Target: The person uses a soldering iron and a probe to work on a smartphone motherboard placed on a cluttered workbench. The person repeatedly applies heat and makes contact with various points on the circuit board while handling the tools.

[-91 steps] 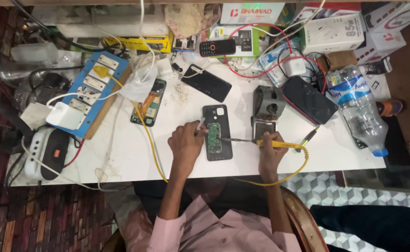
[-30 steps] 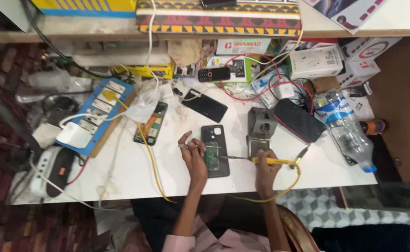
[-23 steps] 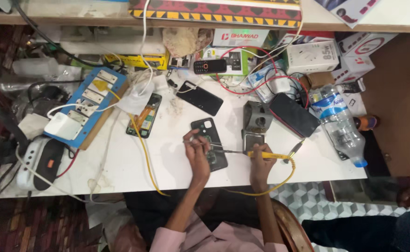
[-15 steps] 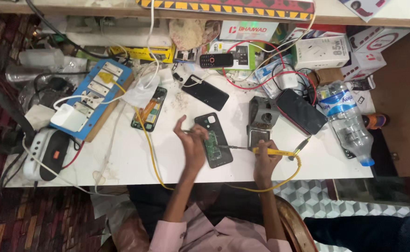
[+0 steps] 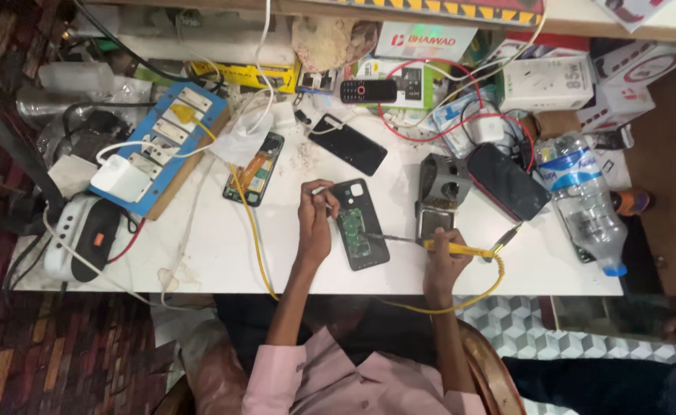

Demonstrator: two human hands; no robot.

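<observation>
An opened dark phone [image 5: 359, 223] with a green circuit board showing lies on the white table [image 5: 199, 246]. My left hand [image 5: 315, 219] rests at the phone's left edge, fingers pinched on something too small to make out near its top corner. My right hand [image 5: 444, 257] grips a yellow-handled soldering iron [image 5: 449, 246] whose metal tip points left and reaches the phone's right side. The iron's yellow cord [image 5: 461, 303] loops off the table's front edge.
A grey soldering stand [image 5: 439, 196] sits right of the phone, then a dark phone [image 5: 509, 181] and a lying plastic water bottle [image 5: 584, 204]. Another opened phone [image 5: 255, 169], a black phone [image 5: 349, 144], a blue socket board [image 5: 157, 146], boxes and cables crowd the back.
My left hand, spread open over the phone half a second ago, has come down with pinched fingers at the phone's top left corner. The soldering iron stays at the phone's right side.
</observation>
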